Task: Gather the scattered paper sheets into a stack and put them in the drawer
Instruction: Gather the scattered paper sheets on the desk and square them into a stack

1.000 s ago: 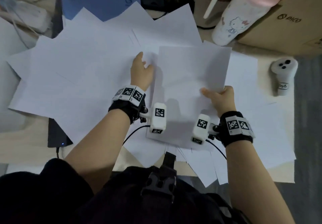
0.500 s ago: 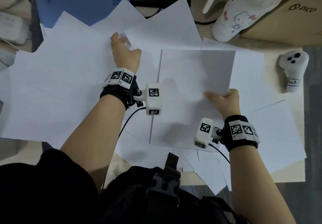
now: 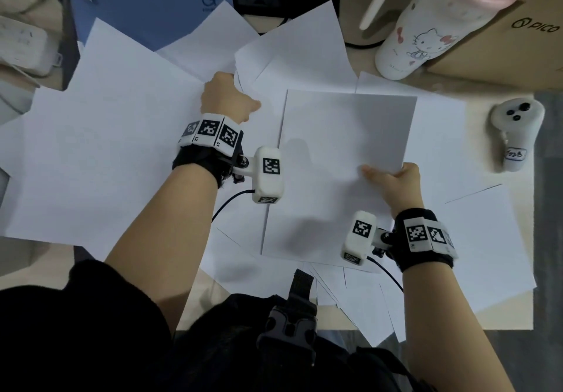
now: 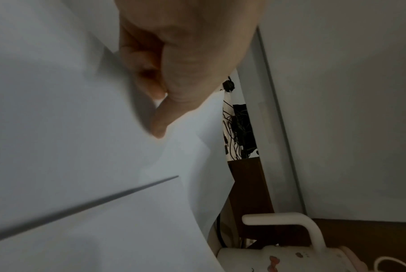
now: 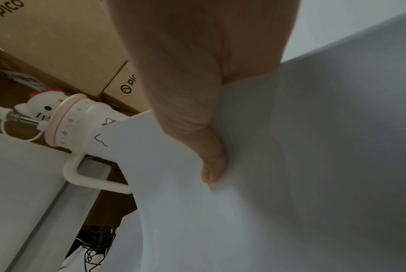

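left hand [image 3: 227, 96] reached farther to pinch sheet [image 3: 292, 47], right hand [image 3: 396, 183] gripping stack [image 3: 341, 160]

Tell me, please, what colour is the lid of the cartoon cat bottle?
The lid is pale pink; the bottle is white. The right wrist view shows it best.

White paper sheets [image 3: 100, 160] lie scattered, overlapping across the desk; one sheet [image 3: 341, 160] (slightly bowed) sits raised, topmost.
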